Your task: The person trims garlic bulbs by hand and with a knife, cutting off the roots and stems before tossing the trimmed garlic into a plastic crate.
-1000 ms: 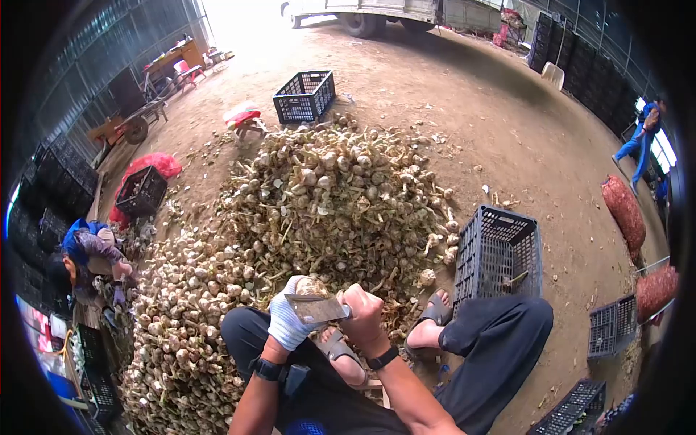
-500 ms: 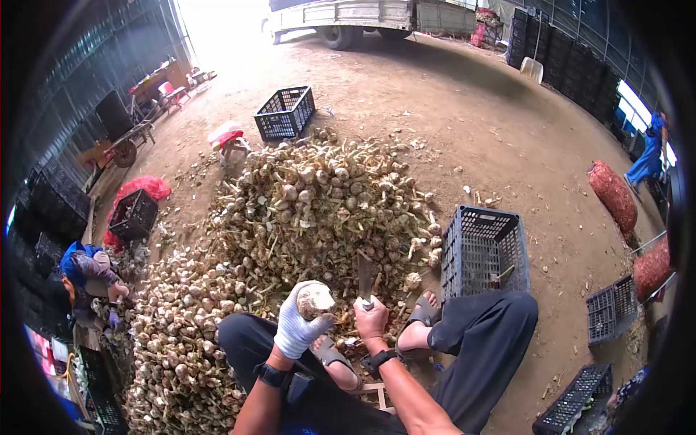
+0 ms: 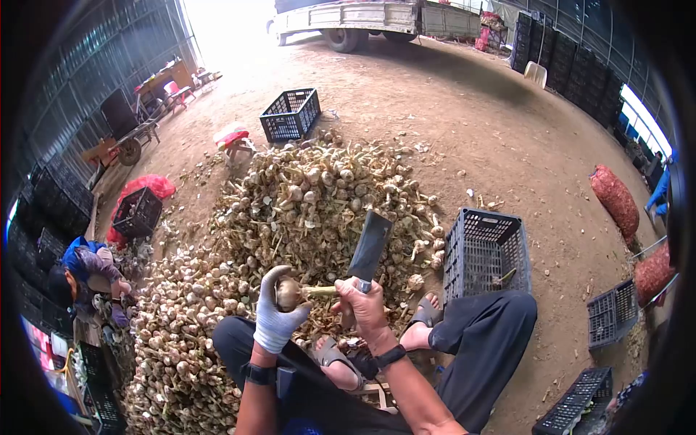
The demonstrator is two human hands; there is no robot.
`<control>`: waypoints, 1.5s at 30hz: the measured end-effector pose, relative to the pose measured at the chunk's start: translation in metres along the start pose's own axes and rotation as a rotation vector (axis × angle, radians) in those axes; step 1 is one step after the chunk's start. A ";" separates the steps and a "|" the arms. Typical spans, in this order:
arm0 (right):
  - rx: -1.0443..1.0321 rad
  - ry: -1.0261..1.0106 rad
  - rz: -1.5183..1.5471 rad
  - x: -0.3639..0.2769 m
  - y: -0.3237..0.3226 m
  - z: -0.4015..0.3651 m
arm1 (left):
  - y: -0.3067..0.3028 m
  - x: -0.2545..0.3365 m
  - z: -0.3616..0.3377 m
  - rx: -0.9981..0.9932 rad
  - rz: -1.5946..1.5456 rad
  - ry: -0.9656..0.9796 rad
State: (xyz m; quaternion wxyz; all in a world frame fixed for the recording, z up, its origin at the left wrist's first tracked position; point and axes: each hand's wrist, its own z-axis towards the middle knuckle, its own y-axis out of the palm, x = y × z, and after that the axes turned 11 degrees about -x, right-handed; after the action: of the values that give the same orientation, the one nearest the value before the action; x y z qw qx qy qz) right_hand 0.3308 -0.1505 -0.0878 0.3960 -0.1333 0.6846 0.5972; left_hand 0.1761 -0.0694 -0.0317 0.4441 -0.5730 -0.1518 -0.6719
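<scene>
My left hand (image 3: 272, 324), in a white glove, grips a garlic bulb (image 3: 289, 293) above my knee. The bulb lies sideways, its long stem (image 3: 319, 291) pointing right toward my other hand. My bare right hand (image 3: 366, 310) is closed on the handle of a cleaver (image 3: 371, 246), whose broad dark blade points up and away with its flat side showing. Right at the stem's end are my right fingers. Ahead of both hands rises a heap of garlic with stems (image 3: 312, 192). Trimmed-looking bulbs (image 3: 185, 355) spread to the left.
A dark plastic crate (image 3: 484, 250) stands by my right foot, with a stem piece inside. Another crate (image 3: 290, 116) sits behind the heap. At left, a co-worker (image 3: 90, 275) bends over the garlic. Red mesh sacks (image 3: 615, 199) lie at right; a truck (image 3: 355, 18) is parked at the back.
The bulb in my left hand has turned from a pale face upward to lying sideways, stem to the right. The cleaver has rotated from edge-on to flat side showing; my left hand shifted slightly left.
</scene>
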 end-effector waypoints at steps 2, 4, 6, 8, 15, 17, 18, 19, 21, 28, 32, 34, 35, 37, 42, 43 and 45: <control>0.069 -0.114 -0.297 -0.005 0.007 0.001 | -0.006 -0.005 0.001 -0.012 0.434 0.190; 0.060 -0.148 -0.298 -0.006 0.011 0.001 | -0.007 -0.005 0.001 0.006 0.476 0.189; 0.091 -0.227 -0.481 -0.010 0.018 -0.002 | -0.006 -0.014 -0.001 -0.044 0.489 0.147; 0.105 -0.212 -0.542 -0.014 0.021 -0.006 | -0.005 -0.014 0.000 0.007 0.430 0.121; 0.006 -0.403 -1.160 0.005 0.008 -0.013 | -0.005 -0.029 -0.008 -0.098 -0.012 -0.193; 0.008 -0.406 -1.151 0.021 -0.005 -0.009 | -0.008 -0.024 -0.010 -0.142 -0.129 -0.272; 0.010 -0.412 -1.141 0.034 -0.017 -0.008 | -0.009 -0.020 -0.012 -0.185 -0.247 -0.347; 0.011 -0.312 -1.212 0.053 -0.035 -0.007 | -0.009 -0.017 -0.011 -0.207 -0.413 -0.373; 0.072 -0.126 -1.439 0.113 -0.089 -0.024 | -0.012 -0.016 -0.009 -0.184 -0.414 -0.394; 0.347 0.386 -1.502 0.148 -0.144 -0.062 | -0.155 -0.094 -0.020 0.389 0.089 -0.068; 0.683 0.331 -1.369 0.141 -0.151 -0.039 | -0.225 -0.037 -0.017 0.672 -1.271 0.242; 0.668 0.278 -1.330 0.142 -0.148 -0.024 | -0.216 -0.041 -0.004 0.574 -0.821 -0.045; 0.626 0.192 -1.287 0.143 -0.145 -0.017 | -0.193 -0.027 0.016 0.560 -0.689 -0.159; 0.618 0.086 -1.269 0.141 -0.132 -0.009 | -0.170 -0.033 0.049 0.414 -0.414 -0.308; 0.598 0.102 -1.055 0.170 -0.148 0.006 | -0.128 -0.122 0.138 -0.003 -0.170 -0.288; 0.607 0.114 -1.054 0.172 -0.149 0.007 | -0.112 -0.134 0.155 -0.010 -0.028 -0.260; 0.635 0.165 -1.013 0.179 -0.155 0.008 | -0.086 -0.167 0.189 -0.017 0.267 -0.219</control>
State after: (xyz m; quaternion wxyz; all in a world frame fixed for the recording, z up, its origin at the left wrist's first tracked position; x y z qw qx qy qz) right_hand 0.3184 -0.1303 -0.3234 0.5972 -0.3640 0.7092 0.0884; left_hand 0.2211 0.1837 -0.1001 0.5053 -0.6617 -0.1163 -0.5417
